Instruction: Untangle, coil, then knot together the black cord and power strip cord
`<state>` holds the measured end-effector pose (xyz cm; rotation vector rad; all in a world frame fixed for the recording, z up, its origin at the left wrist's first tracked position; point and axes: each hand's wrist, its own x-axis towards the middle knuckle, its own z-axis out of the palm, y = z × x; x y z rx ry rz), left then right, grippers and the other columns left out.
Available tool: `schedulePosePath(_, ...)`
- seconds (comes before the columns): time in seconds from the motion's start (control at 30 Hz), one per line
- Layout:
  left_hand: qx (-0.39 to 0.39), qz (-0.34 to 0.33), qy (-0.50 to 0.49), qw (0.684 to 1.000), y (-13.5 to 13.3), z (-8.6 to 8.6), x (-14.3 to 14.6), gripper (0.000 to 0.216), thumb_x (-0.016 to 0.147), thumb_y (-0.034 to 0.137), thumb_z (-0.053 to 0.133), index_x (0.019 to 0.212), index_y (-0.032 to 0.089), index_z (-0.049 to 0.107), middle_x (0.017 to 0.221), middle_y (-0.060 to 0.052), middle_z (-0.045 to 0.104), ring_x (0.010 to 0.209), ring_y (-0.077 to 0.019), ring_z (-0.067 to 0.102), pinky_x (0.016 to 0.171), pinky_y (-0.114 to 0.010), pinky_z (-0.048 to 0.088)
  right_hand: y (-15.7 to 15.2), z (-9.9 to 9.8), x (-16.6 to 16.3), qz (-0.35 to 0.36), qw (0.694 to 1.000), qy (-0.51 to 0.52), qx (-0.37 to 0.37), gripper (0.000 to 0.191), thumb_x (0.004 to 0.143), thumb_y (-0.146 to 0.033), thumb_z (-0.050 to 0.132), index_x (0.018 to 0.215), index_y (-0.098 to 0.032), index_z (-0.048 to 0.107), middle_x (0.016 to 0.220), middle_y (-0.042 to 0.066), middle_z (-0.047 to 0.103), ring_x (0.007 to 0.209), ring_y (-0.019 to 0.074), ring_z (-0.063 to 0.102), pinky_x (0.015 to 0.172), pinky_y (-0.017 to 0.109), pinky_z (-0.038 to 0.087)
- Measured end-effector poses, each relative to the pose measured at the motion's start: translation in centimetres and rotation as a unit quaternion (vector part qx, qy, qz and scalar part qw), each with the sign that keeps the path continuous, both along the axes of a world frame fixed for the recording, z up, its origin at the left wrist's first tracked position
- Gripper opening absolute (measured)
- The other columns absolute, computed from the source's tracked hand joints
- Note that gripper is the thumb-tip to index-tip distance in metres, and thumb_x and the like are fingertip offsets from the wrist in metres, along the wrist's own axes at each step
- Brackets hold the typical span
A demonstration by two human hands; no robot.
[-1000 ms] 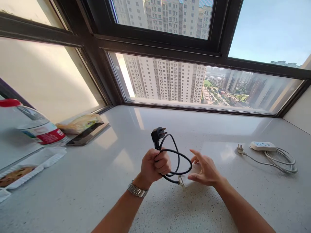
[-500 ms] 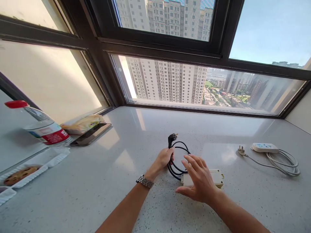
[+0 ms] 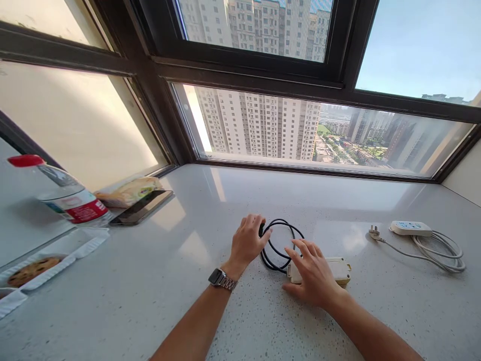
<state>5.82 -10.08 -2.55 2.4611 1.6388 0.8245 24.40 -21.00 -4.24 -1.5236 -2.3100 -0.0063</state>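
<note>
Two power strips [image 3: 338, 269] [image 3: 410, 228]; one bottle [image 3: 63, 196]; two hands [image 3: 247, 241] [image 3: 312, 275]

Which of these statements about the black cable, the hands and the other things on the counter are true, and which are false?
1. The black cable lies coiled on the counter. True.
2. The right hand rests on the beige power box. True.
3. The left hand holds the plug high in the air. False: it is down at the coil on the counter.
4. The white power strip is plugged into a wall. False: its plug lies free.
5. The bottle has a red cap. True.
</note>
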Motion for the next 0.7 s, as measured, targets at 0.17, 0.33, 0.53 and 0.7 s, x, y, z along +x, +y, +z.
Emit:
schedulePosePath(0.17,0.039,-0.095,0.073,0.992,1.1,-2.9,0.2,0.044,0.095,0.044,0.032,0.131,0.031,0.053,0.143,-0.006,0.044,0.135,-0.0315,0.027,0.107,-0.054,0.023,0.2,-0.1,0.5,-0.005,1.0,0.021,-0.017,0.07,0.069,-0.043,0.075,0.129,-0.021,0.046,0.13,0.014,0.047,0.122,0.0331,0.04,0.1,0.049,0.038)
schedulePosePath(0.33,-0.005,-0.101,0.144,0.984,1.3,-3.5,0.2,0.049,0.094,0.048,0.031,0.135,0.03,0.051,0.143,-0.007,0.045,0.14,-0.0354,0.018,0.106,-0.057,0.025,0.0,1.3,1.6,-0.032,0.997,0.036,-0.062,0.066,0.061,-0.045,0.08,0.115,-0.019,0.051,0.118,0.012,0.05,0.108,0.0295,0.047,0.09,0.043,0.042)
schedulePosePath(0.53,0.015,-0.081,0.146,0.986,0.8,-3.3,0.8,0.042,0.093,0.04,0.04,0.13,0.029,0.056,0.133,-0.006,0.056,0.139,-0.0349,0.021,0.106,-0.056,0.029,-0.5,3.9,5.3,-0.06,0.974,-0.021,-0.218,0.051,0.062,-0.031,0.072,0.108,-0.018,0.054,0.104,0.008,0.058,0.091,0.0233,0.054,0.073,0.032,0.04)
schedulePosePath(0.7,0.014,-0.07,0.145,0.987,0.2,-2.5,1.5,0.041,0.092,0.04,0.043,0.127,0.025,0.06,0.124,-0.009,0.062,0.137,-0.0363,0.025,0.102,-0.056,0.033,-0.5,5.0,6.5,-0.082,0.961,-0.016,-0.263,0.032,0.06,-0.038,0.071,0.085,-0.02,0.061,0.087,0.002,0.063,0.078,0.0186,0.054,0.06,0.026,0.032)
